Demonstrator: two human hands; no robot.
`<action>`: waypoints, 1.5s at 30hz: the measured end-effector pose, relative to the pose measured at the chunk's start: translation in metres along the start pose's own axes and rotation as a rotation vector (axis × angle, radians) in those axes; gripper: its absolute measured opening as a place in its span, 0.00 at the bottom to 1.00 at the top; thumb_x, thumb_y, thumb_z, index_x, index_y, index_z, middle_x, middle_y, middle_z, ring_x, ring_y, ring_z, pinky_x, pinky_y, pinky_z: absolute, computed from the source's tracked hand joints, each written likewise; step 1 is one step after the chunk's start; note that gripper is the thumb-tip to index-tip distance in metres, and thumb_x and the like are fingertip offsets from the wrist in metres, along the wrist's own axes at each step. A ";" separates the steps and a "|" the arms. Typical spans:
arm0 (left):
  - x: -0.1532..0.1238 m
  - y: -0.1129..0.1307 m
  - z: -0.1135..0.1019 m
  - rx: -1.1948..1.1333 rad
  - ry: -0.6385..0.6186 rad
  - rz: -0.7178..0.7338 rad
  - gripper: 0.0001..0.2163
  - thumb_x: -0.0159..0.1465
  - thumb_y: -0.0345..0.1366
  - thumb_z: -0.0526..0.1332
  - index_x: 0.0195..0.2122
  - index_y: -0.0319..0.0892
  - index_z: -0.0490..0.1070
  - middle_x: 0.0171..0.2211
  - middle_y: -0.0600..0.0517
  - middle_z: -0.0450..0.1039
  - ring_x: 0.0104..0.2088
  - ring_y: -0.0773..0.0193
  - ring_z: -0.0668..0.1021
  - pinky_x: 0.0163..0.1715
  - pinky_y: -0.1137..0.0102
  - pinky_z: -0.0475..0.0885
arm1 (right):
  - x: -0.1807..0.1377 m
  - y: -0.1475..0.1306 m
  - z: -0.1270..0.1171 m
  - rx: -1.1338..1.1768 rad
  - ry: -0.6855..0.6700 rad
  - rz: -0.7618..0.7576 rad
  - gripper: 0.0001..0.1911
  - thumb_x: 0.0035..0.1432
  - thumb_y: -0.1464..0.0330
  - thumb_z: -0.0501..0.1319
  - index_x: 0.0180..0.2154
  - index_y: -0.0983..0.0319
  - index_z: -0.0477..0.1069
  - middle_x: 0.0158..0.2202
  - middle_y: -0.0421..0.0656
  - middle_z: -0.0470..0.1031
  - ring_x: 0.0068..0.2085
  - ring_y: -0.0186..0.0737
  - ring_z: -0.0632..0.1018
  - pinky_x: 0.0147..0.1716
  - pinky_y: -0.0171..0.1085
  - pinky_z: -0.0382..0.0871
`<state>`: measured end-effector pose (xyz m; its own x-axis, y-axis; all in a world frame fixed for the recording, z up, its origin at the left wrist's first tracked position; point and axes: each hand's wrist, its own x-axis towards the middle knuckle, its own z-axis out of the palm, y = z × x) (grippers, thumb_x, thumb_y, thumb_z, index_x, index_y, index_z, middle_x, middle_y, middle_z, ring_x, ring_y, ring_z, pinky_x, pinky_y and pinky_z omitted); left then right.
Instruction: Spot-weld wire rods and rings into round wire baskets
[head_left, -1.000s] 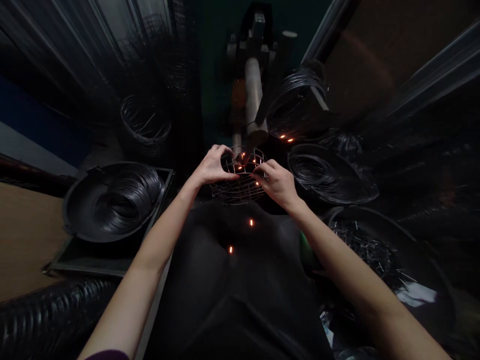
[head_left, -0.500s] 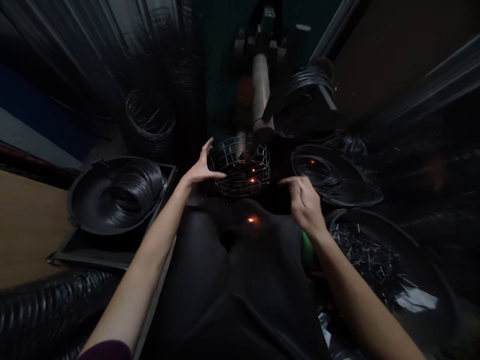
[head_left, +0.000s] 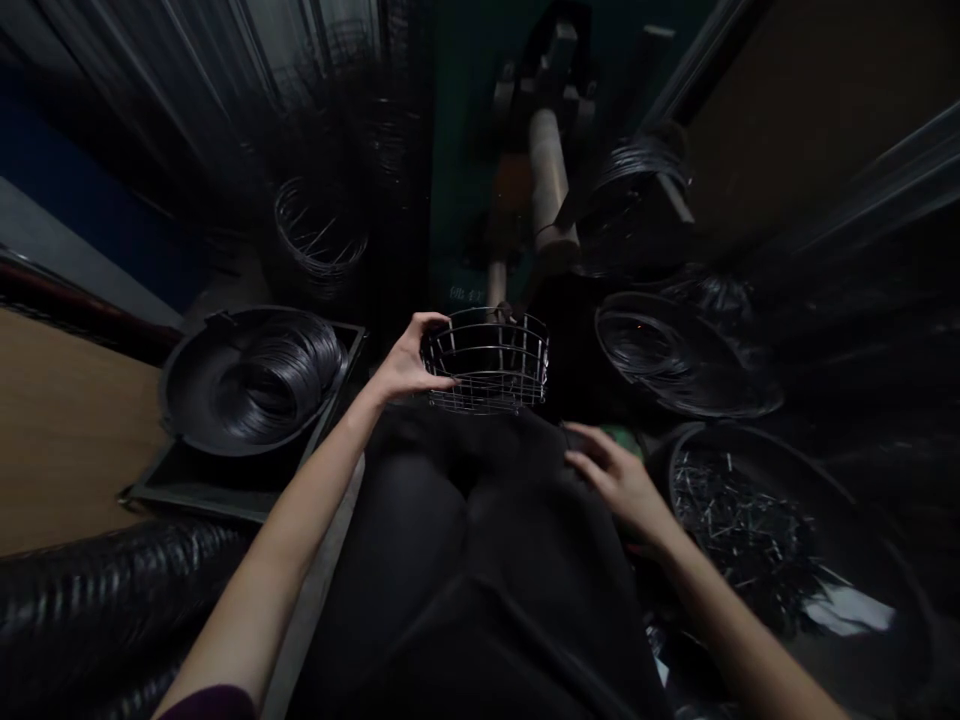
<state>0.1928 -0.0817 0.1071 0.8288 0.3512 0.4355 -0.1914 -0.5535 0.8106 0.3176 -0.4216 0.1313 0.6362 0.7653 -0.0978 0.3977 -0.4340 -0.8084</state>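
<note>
My left hand (head_left: 411,362) grips the left side of a round wire basket (head_left: 491,345), thumb low on the near side and fingers at the rim. The basket is upright under the machine's arms, just beyond my knees. My right hand (head_left: 611,475) is apart from the basket, low over my right thigh. Its thumb and forefinger are bent toward each other around something small and dark that I cannot make out. A green object (head_left: 622,438), partly hidden, shows behind that hand.
Machine arms (head_left: 551,175) reach down from the back. A black basin (head_left: 184,400) with coiled wire (head_left: 289,365) stands left; another basin (head_left: 694,390) with wire rings lies right. A large tub (head_left: 847,490) holds short wire pieces (head_left: 739,515). Wire rings (head_left: 319,240) stand at back left.
My left hand has closed on the basket's side. My right hand has moved down and toward me. The sparks and glowing spots at the basket and my lap are gone; the view has shifted slightly.
</note>
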 end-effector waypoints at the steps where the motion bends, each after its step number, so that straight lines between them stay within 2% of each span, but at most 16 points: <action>1: -0.001 0.010 0.001 0.063 -0.031 0.035 0.36 0.46 0.43 0.75 0.54 0.45 0.61 0.53 0.44 0.66 0.56 0.52 0.72 0.59 0.57 0.67 | 0.011 -0.020 -0.002 0.037 -0.012 -0.005 0.24 0.57 0.54 0.62 0.52 0.58 0.72 0.34 0.42 0.78 0.32 0.39 0.77 0.34 0.38 0.72; 2: -0.001 0.019 0.002 0.135 -0.063 0.060 0.34 0.46 0.41 0.75 0.53 0.44 0.62 0.53 0.44 0.66 0.56 0.51 0.71 0.59 0.56 0.67 | 0.023 -0.038 -0.004 0.063 -0.057 -0.019 0.24 0.57 0.54 0.63 0.51 0.59 0.73 0.32 0.42 0.77 0.32 0.38 0.76 0.33 0.37 0.71; 5: 0.003 0.040 0.009 0.340 -0.139 0.093 0.32 0.46 0.38 0.75 0.51 0.45 0.66 0.55 0.44 0.64 0.57 0.48 0.70 0.59 0.54 0.67 | 0.062 -0.081 -0.001 0.040 -0.236 -0.070 0.18 0.56 0.55 0.65 0.39 0.62 0.78 0.33 0.42 0.79 0.35 0.39 0.77 0.36 0.36 0.70; 7: 0.006 0.048 0.013 0.422 -0.170 0.110 0.30 0.46 0.37 0.74 0.51 0.45 0.68 0.56 0.43 0.62 0.57 0.46 0.69 0.58 0.53 0.67 | 0.081 -0.096 0.005 -0.104 -0.232 -0.105 0.14 0.58 0.59 0.64 0.37 0.62 0.80 0.35 0.43 0.81 0.38 0.40 0.79 0.39 0.36 0.70; 10: 0.009 0.052 0.017 0.470 -0.186 0.130 0.30 0.47 0.37 0.74 0.51 0.43 0.69 0.57 0.41 0.61 0.56 0.45 0.69 0.57 0.51 0.68 | 0.091 -0.105 0.013 -0.520 -0.143 -0.228 0.13 0.64 0.63 0.60 0.44 0.62 0.79 0.42 0.45 0.82 0.42 0.43 0.81 0.41 0.36 0.70; 13: 0.011 0.050 0.020 0.472 -0.165 0.117 0.30 0.47 0.38 0.74 0.52 0.42 0.69 0.56 0.40 0.62 0.57 0.45 0.69 0.58 0.50 0.68 | 0.084 -0.107 0.016 -0.902 -0.195 -0.352 0.21 0.67 0.64 0.56 0.59 0.61 0.70 0.55 0.49 0.76 0.44 0.46 0.81 0.34 0.37 0.70; 16: 0.013 0.048 0.022 0.445 -0.160 0.094 0.31 0.47 0.36 0.74 0.52 0.42 0.69 0.56 0.41 0.62 0.58 0.45 0.69 0.59 0.51 0.68 | 0.078 -0.105 0.013 -1.078 -0.242 -0.398 0.22 0.69 0.68 0.50 0.62 0.59 0.66 0.58 0.48 0.73 0.41 0.44 0.82 0.28 0.36 0.67; 21: 0.013 0.047 0.026 0.385 -0.173 0.065 0.30 0.47 0.36 0.75 0.52 0.44 0.70 0.57 0.43 0.61 0.59 0.46 0.68 0.59 0.51 0.68 | 0.080 -0.094 0.009 -1.106 -0.194 -0.470 0.20 0.70 0.68 0.48 0.58 0.57 0.70 0.55 0.44 0.76 0.40 0.41 0.82 0.26 0.35 0.63; 29: 0.019 0.040 0.031 0.349 -0.160 0.041 0.30 0.47 0.36 0.74 0.52 0.44 0.70 0.56 0.43 0.61 0.59 0.46 0.68 0.60 0.51 0.68 | 0.086 -0.093 0.009 -1.123 -0.146 -0.481 0.20 0.71 0.65 0.46 0.55 0.56 0.73 0.53 0.41 0.78 0.36 0.39 0.81 0.23 0.35 0.56; 37: 0.037 0.034 0.027 0.346 -0.136 0.062 0.31 0.46 0.36 0.75 0.52 0.44 0.70 0.55 0.44 0.62 0.59 0.46 0.68 0.60 0.52 0.67 | 0.105 -0.089 0.006 -1.137 -0.078 -0.508 0.21 0.71 0.63 0.46 0.57 0.54 0.71 0.53 0.40 0.78 0.39 0.40 0.81 0.24 0.35 0.57; 45: 0.044 0.030 0.024 0.312 -0.160 0.073 0.29 0.46 0.39 0.76 0.50 0.43 0.72 0.51 0.45 0.67 0.55 0.51 0.72 0.58 0.57 0.69 | 0.109 -0.089 0.004 -1.046 -0.049 -0.485 0.18 0.70 0.62 0.52 0.55 0.54 0.73 0.49 0.41 0.80 0.40 0.39 0.81 0.26 0.33 0.60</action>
<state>0.2358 -0.1012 0.1415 0.8954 0.1928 0.4013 -0.1042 -0.7855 0.6100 0.3491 -0.2973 0.1898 0.2494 0.9671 0.0504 0.9615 -0.2535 0.1064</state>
